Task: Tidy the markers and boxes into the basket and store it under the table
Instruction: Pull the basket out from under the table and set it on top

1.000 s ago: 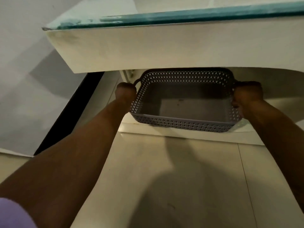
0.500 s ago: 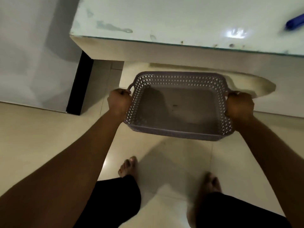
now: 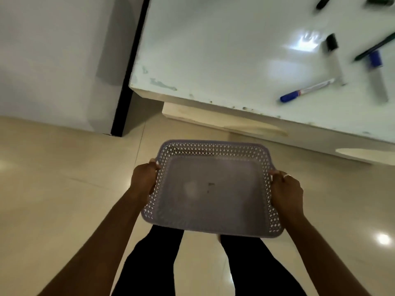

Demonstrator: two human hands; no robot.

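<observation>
An empty grey perforated basket (image 3: pixel 213 146) hangs in the air over the floor in front of the table. My left hand (image 3: pixel 143 180) grips its left rim and my right hand (image 3: pixel 286 193) grips its right rim. Several markers lie on the white glass-topped table (image 3: pixel 213 50) at the upper right: a blue-capped one (image 3: pixel 306 90) near the front edge, a black-capped one (image 3: pixel 334 58), another blue-capped one (image 3: pixel 377 75) and a thin dark pen (image 3: pixel 374 49). No boxes are in view.
A white wall (image 3: pixel 53 56) with a black vertical strip (image 3: pixel 129 67) stands left of the table. Shiny beige floor tiles (image 3: pixel 53 189) spread below. My legs in dark trousers (image 3: pixel 154 263) are under the basket. Two more dark objects (image 3: pixel 322 2) lie at the table's far edge.
The basket has come out from under the table and risen toward me, held by both hands throughout. My view has lifted from beneath the table to above its top, showing the markers.
</observation>
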